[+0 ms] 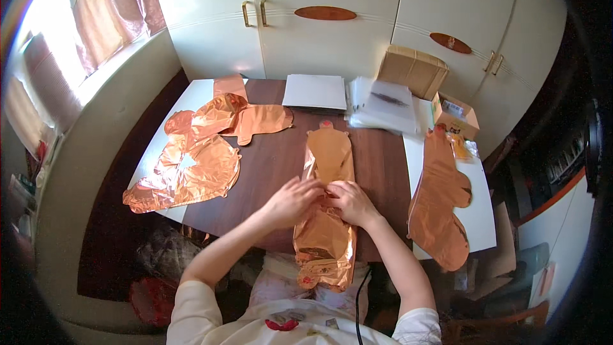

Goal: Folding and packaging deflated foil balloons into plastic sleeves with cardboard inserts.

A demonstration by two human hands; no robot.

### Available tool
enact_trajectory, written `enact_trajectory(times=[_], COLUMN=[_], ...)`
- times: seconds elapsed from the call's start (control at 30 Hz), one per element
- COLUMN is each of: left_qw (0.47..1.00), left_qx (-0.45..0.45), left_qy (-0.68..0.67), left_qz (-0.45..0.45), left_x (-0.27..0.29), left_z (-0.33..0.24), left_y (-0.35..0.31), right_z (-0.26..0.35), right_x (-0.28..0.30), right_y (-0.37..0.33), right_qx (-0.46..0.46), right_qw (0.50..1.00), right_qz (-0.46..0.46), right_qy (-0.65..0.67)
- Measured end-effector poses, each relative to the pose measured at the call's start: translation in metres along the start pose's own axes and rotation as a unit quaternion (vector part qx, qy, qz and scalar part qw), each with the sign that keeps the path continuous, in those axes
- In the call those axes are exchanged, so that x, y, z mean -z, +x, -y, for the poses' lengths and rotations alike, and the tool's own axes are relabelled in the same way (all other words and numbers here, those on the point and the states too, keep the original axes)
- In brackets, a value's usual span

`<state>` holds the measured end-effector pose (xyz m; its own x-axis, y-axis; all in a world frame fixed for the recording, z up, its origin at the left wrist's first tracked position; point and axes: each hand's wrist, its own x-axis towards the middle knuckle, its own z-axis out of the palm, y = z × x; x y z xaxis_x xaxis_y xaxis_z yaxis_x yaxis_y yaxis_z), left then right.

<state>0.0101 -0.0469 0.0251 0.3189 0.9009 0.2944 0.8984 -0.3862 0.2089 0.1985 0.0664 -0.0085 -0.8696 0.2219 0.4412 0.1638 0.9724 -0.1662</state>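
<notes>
On the table (383,160), long copper foil (325,229) lies under both hands (295,200) (352,203) pinching its middle.

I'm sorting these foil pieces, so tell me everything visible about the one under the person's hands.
The copper-coloured foil piece looks thin and shiny, smoother at the far part, crinkled nearer the person. It lies lengthwise as a long strip, with a small rounded tab at its far end; its near end reaches past the table edge. The left hand and right hand touch its middle.
</notes>
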Motion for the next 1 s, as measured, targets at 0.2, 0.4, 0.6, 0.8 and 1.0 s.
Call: enact_trajectory(times=[0.2,0.4,0.6,0.8,1.0], left_qw=[0.991,0.989,0.988,0.991,0.991], left_qx=[0.054,0.091,0.083,0.063,0.066], left_qy=[0.090,0.058,0.055,0.071,0.061], left_qz=[0.088,0.104,0.115,0.094,0.099], left_x=[-0.002,-0.002,0.004,-0.008,-0.012], left_z=[0.050,0.068,0.067,0.068,0.068], left_y=[0.010,0.014,0.013,0.011,0.013], right_z=[0.007,0.007,0.005,0.000,0.005], right_x=[0.005,0.005,0.003,-0.004,0.001], right_y=[0.007,0.006,0.006,0.003,0.006], right_qx=[0.024,0.027,0.021,0.024,0.027], right_qw=[0.999,0.999,0.999,0.999,0.999], right_qz=[-0.011,-0.012,-0.022,-0.030,-0.038], right_qy=[0.024,0.024,0.033,0.027,0.027])
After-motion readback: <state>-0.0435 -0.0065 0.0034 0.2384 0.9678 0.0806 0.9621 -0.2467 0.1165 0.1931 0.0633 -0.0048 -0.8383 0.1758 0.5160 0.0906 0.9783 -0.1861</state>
